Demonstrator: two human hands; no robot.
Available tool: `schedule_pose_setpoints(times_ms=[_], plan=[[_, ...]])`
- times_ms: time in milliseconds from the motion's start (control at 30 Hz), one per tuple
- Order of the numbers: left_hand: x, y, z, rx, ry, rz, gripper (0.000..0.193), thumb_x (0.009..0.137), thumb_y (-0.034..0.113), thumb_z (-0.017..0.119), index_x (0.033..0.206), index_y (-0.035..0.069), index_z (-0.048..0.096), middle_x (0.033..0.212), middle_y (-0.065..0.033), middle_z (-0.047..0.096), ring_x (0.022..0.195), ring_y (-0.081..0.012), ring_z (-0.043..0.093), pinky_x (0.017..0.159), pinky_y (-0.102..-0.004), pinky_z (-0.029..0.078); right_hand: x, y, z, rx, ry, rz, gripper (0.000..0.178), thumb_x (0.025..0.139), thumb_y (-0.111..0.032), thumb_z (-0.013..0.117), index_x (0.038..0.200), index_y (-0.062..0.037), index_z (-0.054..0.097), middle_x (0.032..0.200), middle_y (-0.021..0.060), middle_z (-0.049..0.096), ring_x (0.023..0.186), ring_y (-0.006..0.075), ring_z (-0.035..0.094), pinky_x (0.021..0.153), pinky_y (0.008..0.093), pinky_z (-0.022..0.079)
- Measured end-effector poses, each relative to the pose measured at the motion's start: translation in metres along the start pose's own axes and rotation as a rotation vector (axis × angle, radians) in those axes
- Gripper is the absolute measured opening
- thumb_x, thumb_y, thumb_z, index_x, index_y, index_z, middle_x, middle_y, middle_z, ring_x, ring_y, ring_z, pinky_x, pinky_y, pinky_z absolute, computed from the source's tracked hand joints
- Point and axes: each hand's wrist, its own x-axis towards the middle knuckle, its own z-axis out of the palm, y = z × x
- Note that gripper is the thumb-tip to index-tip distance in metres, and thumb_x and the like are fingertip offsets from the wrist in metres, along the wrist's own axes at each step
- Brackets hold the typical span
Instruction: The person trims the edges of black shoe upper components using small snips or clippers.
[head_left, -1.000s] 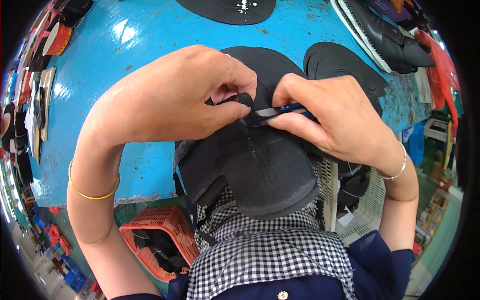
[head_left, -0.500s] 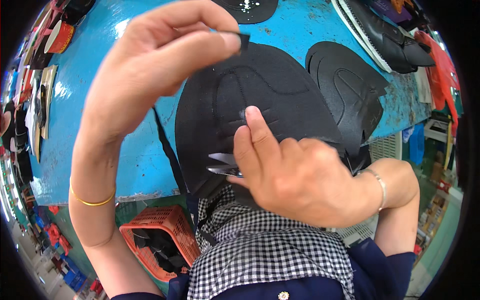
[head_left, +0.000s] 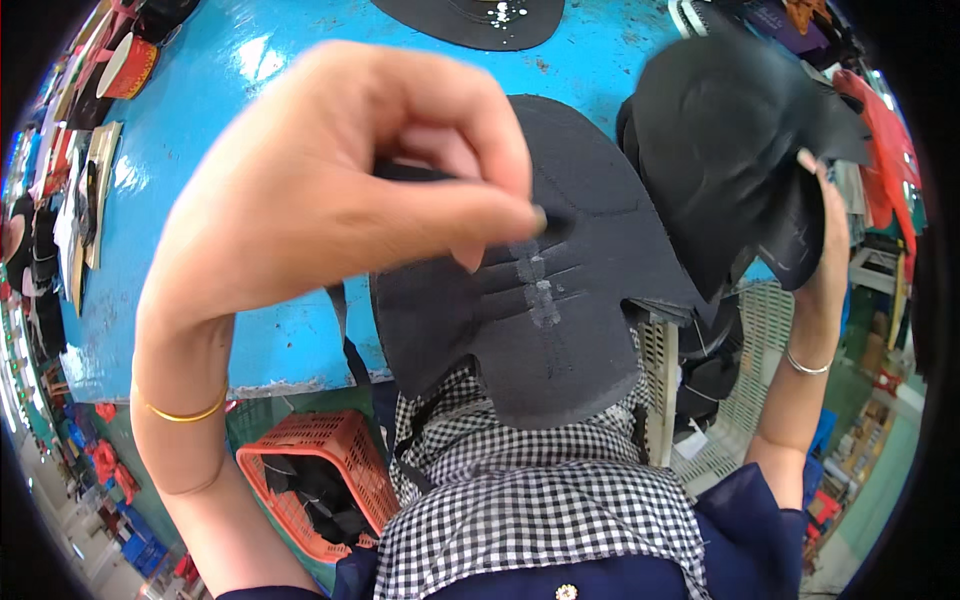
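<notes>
A flat black shoe-upper piece (head_left: 590,330) with a stitched curve and short cross slits lies over the table edge and my lap. Whitish glue marks run down its middle, across the slits. Above its left side my left hand (head_left: 350,190) is closed in a pinch. The dark end of a narrow black strip (head_left: 342,310) appears at its fingertips, blurred; the strip's lower part hangs at the piece's left. At the right, my right hand (head_left: 825,220) grips a black leather upper piece (head_left: 720,130), lifted and bent, hiding most of that hand's fingers. No scissors show.
Beneath the work is a blue table (head_left: 290,340). An orange basket (head_left: 330,430) with black scraps stands below at left, and a pale plastic crate (head_left: 750,390) at right. Another black piece (head_left: 480,25) lies at the far edge; a red paper bowl (head_left: 127,67) sits far left.
My right hand has moved from the middle piece to the right and lifted a leather piece. The scissors have gone from sight. My left hand has come lower and nearer; whitish marks now show.
</notes>
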Motion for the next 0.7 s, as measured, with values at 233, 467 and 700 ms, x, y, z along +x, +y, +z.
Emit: schedule_pose_setpoints(times_ms=[233, 467, 700], plan=[[0.024, -0.008, 0.014, 0.334, -0.388, -0.022, 0.006, 0.076, 0.005, 0.077, 0.08, 0.003, 0.073, 0.076, -0.0026, 0.07, 0.071, -0.0138, 0.064, 0.061, -0.0256, 0.049, -0.007, 0.033, -0.026, -0.011, 0.157, 0.394, 0.027, 0.106, -0.019, 0.047, 0.128, -0.005, 0.053, 0.084, -0.0064, 0.051, 0.053, -0.0024, 0.027, 0.047, 0.017, 0.019], [0.027, -0.03, 0.026, 0.577, -0.216, 0.339, 0.019, 0.07, 0.018, 0.082, 0.078, 0.006, 0.07, 0.071, -0.0051, 0.066, 0.067, -0.0239, 0.062, 0.06, -0.0342, 0.047, -0.026, -0.046, 0.056, -0.018, -0.329, -0.078, 0.018, 0.095, -0.006, 0.059, 0.113, -0.0044, 0.058, 0.08, -0.0006, 0.054, 0.07, 0.0064, 0.052, 0.061, 0.0215, 0.043], [0.025, -0.027, 0.013, 0.781, -0.055, 0.389, 0.019, 0.072, 0.019, 0.081, 0.078, 0.006, 0.068, 0.072, -0.0062, 0.065, 0.066, -0.0243, 0.061, 0.063, -0.0345, 0.047, -0.015, -0.072, 0.114, -0.452, -0.8, -0.683, 0.018, 0.075, -0.011, 0.073, 0.086, -0.0107, 0.058, 0.066, 0.0013, 0.052, 0.059, 0.0215, 0.057, 0.048, 0.0354, 0.045]])
